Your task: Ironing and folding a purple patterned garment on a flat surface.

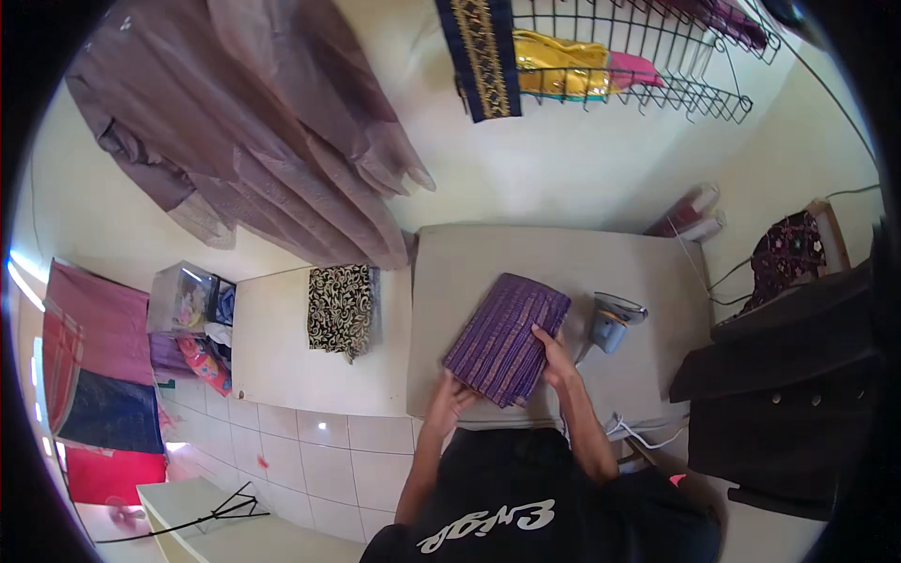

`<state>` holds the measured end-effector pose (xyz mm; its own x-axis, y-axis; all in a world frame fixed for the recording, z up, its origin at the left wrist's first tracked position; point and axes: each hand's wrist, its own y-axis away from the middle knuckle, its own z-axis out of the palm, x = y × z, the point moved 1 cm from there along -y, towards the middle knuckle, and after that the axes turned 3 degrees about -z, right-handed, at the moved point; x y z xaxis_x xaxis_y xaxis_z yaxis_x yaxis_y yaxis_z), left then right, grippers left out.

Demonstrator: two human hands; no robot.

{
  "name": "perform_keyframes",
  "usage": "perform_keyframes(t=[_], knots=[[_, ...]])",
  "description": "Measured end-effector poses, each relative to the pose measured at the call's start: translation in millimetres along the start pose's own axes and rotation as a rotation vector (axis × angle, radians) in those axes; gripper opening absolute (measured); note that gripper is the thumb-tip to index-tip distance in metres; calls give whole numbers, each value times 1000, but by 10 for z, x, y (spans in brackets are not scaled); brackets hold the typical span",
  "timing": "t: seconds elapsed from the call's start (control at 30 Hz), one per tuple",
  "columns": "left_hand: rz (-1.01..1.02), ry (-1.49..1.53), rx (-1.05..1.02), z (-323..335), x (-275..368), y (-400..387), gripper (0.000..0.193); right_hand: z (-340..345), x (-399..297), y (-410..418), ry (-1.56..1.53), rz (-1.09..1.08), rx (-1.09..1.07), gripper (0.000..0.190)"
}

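A folded purple striped cloth (508, 338) is held in both hands above the front part of a padded ironing table (450, 260). My right hand (556, 355) grips its right edge, thumb on top. My left hand (450, 402) is at the cloth's lower left corner, the fingers partly beneath it. Just right of the cloth, a blue-grey clothes iron (609, 331) rests on the table. Farther left, a folded black-and-cream patterned cloth (340, 308) lies on a white table (271, 338).
Mauve garments (281, 127) hang at the upper left. A black wire rack (633, 91) with cloths is on the wall. Dark garments (781, 394) hang at the right. A clear plastic box (183, 299) stands at the white table's far left end. A power cord (651, 443) hangs near the front edge.
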<state>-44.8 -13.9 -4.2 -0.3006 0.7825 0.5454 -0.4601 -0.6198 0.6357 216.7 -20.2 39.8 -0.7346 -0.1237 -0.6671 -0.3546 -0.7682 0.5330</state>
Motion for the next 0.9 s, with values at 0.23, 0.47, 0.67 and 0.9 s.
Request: perform_keyframes(t=[0.23, 0.47, 0.67, 0.9], knots=[[-71, 6, 84, 548, 554, 152, 64, 11, -313, 25, 163, 320, -311, 57], [164, -193, 86, 197, 423, -155, 52, -98, 98, 76, 521, 110, -524, 84], [204, -81, 37, -224, 818, 33, 69, 423, 442, 132, 599, -8, -551, 75], [242, -527, 67, -1215, 1609, 194, 83, 1453, 1296, -77, 551, -31, -475, 70]])
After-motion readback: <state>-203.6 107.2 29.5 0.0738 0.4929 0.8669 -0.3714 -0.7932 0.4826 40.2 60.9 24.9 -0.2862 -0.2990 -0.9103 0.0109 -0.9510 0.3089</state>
